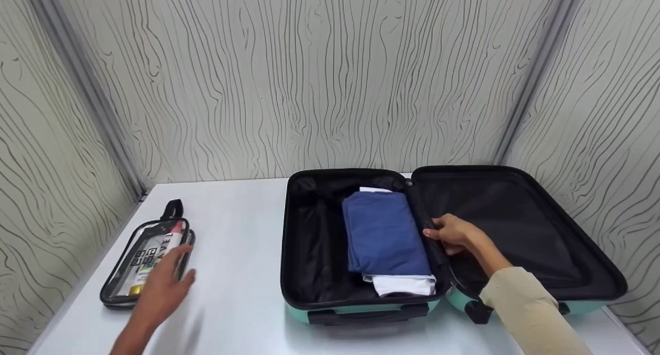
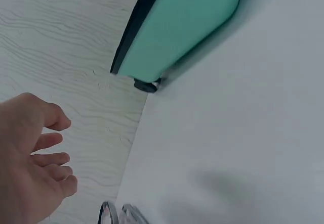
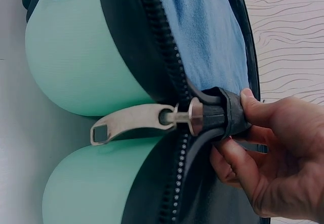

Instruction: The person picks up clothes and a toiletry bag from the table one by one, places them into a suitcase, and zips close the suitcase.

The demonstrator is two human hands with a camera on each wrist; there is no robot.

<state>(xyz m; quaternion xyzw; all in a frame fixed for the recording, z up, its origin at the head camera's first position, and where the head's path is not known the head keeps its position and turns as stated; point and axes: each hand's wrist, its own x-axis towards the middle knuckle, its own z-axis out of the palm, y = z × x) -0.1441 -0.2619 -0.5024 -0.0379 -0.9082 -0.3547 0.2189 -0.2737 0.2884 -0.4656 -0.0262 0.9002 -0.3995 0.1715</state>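
An open mint-green suitcase (image 1: 361,309) with black lining lies on the white table. Folded blue cloth (image 1: 384,234) sits over white cloth (image 1: 405,284) in its left half. My right hand (image 1: 454,234) pinches the black fabric strip (image 3: 230,113) along the hinge between the halves. Close to that hand, a metal zipper pull (image 3: 129,125) hangs over the green shell. At the left, a clear toiletry pouch (image 1: 118,275) with black edging and a strap holds a white tube and other items. Over its right side hovers my left hand (image 1: 162,288), fingers loosely spread and holding nothing.
The suitcase's right half (image 1: 515,226) lies open with its black lining facing up. White table surface (image 1: 237,252) stretches between pouch and suitcase. Wood-grain patterned panels (image 1: 309,76) stand behind the table and at both sides.
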